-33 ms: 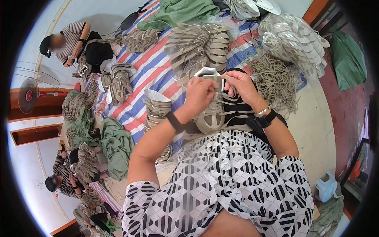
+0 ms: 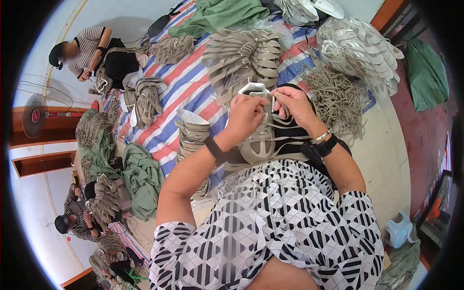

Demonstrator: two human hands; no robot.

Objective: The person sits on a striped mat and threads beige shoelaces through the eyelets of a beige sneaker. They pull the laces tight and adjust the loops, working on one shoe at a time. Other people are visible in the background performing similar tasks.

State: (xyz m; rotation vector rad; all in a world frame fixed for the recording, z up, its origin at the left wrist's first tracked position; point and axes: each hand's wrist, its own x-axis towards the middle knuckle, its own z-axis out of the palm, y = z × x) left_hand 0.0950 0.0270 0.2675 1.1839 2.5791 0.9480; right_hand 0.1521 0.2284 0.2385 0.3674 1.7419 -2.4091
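A beige-grey shoe upper [image 2: 257,149] rests over my lap, toe toward me, its white-lined opening at the far end. My left hand [image 2: 245,116] is closed on the upper's left side near that opening. At the right edge, my right hand [image 2: 294,105] pinches a shoelace between thumb and forefinger; the lace's tip is too small to make out. Loose lace ends [image 2: 290,139] trail from the upper's right side across dark cloth. A stack of similar uppers [image 2: 192,137] stands just left of my left forearm.
Fanned uppers [image 2: 244,58] lie beyond my hands on a striped sheet [image 2: 181,89]. A lace heap [image 2: 336,94] and plastic-wrapped uppers [image 2: 360,53] are at right. Two people [image 2: 89,50] [image 2: 77,215] sit at left near a fan [image 2: 35,116]. A light-blue stool [image 2: 400,229] stands lower right.
Both hands keep nearly the same place at the shoe's opening. Only a slight shift of the fingers shows.
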